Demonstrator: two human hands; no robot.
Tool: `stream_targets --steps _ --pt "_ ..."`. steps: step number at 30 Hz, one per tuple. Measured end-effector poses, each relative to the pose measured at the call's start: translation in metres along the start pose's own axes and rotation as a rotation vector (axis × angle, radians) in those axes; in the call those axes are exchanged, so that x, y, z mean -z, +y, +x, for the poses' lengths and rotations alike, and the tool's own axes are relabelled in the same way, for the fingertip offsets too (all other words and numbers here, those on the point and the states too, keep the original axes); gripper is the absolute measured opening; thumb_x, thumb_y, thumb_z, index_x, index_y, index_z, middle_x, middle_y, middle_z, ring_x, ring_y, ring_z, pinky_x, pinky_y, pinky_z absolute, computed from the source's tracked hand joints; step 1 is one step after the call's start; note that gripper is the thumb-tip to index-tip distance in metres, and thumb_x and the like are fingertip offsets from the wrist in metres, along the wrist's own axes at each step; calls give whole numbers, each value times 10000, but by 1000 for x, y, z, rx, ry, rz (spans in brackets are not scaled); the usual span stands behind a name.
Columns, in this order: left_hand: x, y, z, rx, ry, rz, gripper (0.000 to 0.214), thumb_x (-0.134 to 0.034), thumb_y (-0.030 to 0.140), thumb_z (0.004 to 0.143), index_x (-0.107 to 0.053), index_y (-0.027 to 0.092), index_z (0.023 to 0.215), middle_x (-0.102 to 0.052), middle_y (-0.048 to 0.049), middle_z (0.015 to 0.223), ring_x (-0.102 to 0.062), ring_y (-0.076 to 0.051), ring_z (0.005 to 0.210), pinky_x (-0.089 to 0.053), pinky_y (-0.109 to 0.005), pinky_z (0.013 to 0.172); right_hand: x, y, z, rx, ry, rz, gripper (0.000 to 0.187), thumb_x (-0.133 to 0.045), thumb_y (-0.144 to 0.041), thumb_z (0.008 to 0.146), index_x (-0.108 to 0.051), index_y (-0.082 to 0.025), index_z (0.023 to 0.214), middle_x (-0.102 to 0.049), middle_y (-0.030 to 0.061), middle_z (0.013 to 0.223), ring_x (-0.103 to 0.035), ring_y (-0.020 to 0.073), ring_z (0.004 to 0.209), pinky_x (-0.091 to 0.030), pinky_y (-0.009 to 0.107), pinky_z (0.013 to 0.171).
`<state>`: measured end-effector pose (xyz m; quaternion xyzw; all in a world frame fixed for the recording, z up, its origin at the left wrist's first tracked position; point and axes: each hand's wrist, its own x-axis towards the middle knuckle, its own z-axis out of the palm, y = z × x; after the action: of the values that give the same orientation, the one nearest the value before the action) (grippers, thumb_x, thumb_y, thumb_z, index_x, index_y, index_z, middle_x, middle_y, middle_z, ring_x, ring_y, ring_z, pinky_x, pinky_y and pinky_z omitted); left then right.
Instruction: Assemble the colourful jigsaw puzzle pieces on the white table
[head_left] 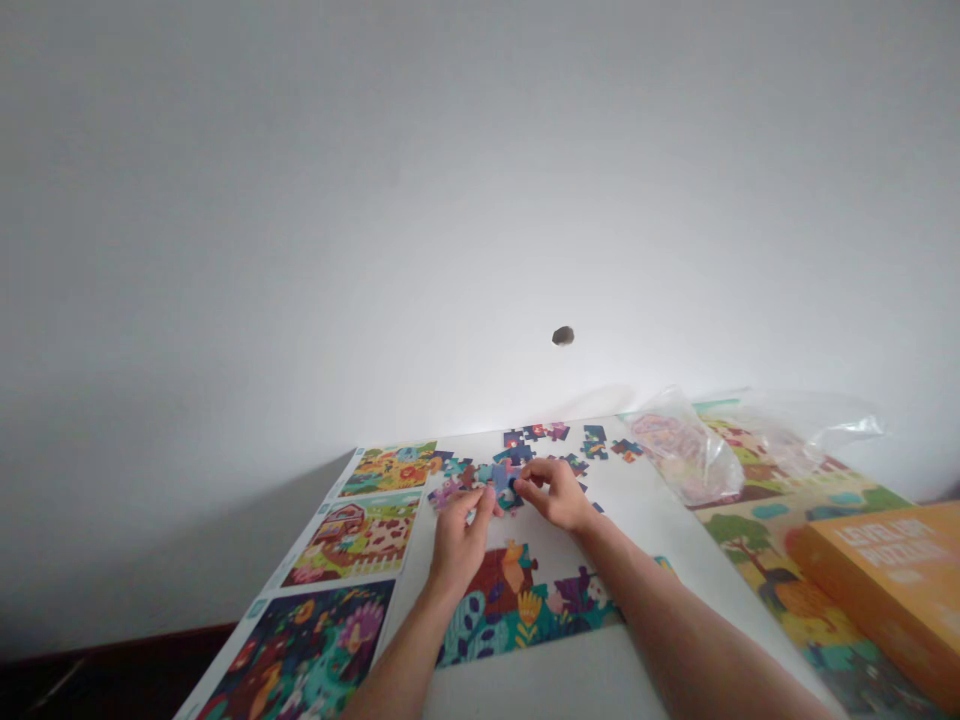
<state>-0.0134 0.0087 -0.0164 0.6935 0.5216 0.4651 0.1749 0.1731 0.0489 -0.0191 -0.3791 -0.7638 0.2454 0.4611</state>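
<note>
My left hand (459, 537) and my right hand (553, 492) meet over a scatter of loose puzzle pieces (517, 452) on a white table (660, 510). Both pinch with bent fingers at a blue puzzle piece (501, 481) between them. Nearer to me lies a partly joined puzzle section (525, 600) with a dark red patch, flowers and teal leaves. More loose pieces lie further back near the wall.
A sheet with three picture panels (352, 540) lies along the table's left edge. To the right are clear plastic bags of pieces (686, 450), a large printed picture sheet (780, 540) and an orange box (892, 590). A white wall with a small dark mark (562, 336) rises behind.
</note>
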Motion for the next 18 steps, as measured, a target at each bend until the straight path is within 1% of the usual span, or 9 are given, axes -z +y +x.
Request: stream_targets --steps 3,4,6,8,10,12,14,16,18 --pt "-4 -5 0 -62 -13 75 395 -476 423 908 -731 190 716 -736 -59 829 -659 -225 904 -493 -338 854 -2 7 0 -79 69 71 271 -533 -385 873 -619 -165 740 -586 5 639 -503 135 600 -377 244 595" --pt "-5 -7 0 -79 -3 100 347 -498 411 899 -740 196 776 -740 -62 875 -658 -226 926 -493 -347 869 -2 9 0 -79 92 57 253 -529 -368 870 -620 -165 748 -594 10 654 -515 140 615 -387 250 610" --pt "-6 -11 -1 -93 38 132 275 -539 384 881 -724 204 978 -735 -64 952 -656 -216 940 -497 -352 883 0 9 0 -38 104 -35 227 -529 -327 860 -625 -169 729 -606 22 683 -537 152 656 -399 268 657" --pt "-6 -12 -1 -86 64 147 353 -560 341 872 -635 204 1189 -723 -61 970 -657 -199 919 -501 -346 880 2 7 0 20 45 -161 218 -535 -303 857 -641 -182 710 -628 27 707 -557 168 718 -400 289 718" --pt "-5 -11 -2 -72 44 177 425 -565 283 866 -569 211 1285 -715 -49 936 -654 -186 886 -499 -339 871 2 3 0 42 -28 -274 211 -525 -306 878 -674 -210 763 -678 27 798 -576 190 836 -390 322 805" --pt "-4 -7 -3 -45 2 239 405 -573 231 853 -597 237 1258 -712 -34 889 -648 -186 869 -489 -343 872 1 1 -1 9 -48 -386 208 -501 -332 905 -692 -256 944 -699 25 1031 -558 224 1016 -360 382 903" --pt "-4 -4 -3 10 -17 306 357 -586 207 843 -646 261 1191 -713 -25 867 -645 -194 879 -479 -349 872 -2 1 -1 -71 -48 -490 301 -470 -375 927 -622 -291 1173 -623 33 1265 -480 272 1186 -298 476 986" --pt "-4 -2 -3 68 -21 355 336 -598 201 837 -665 271 1159 -716 -24 876 -645 -204 902 -474 -351 864 -3 3 -1 -166 -72 -570 396 -453 -408 932 -529 -290 1303 -577 55 1337 -400 313 1276 -204 574 1037" --pt "-5 -2 -3 101 -22 385 340 -604 204 837 -663 274 1164 -719 -25 892 -646 -208 920 -470 -350 862 -4 6 -1 -239 -80 -634 412 -470 -387 918 -510 -281 1314 -605 67 1293 -383 318 1286 -106 619 1066"
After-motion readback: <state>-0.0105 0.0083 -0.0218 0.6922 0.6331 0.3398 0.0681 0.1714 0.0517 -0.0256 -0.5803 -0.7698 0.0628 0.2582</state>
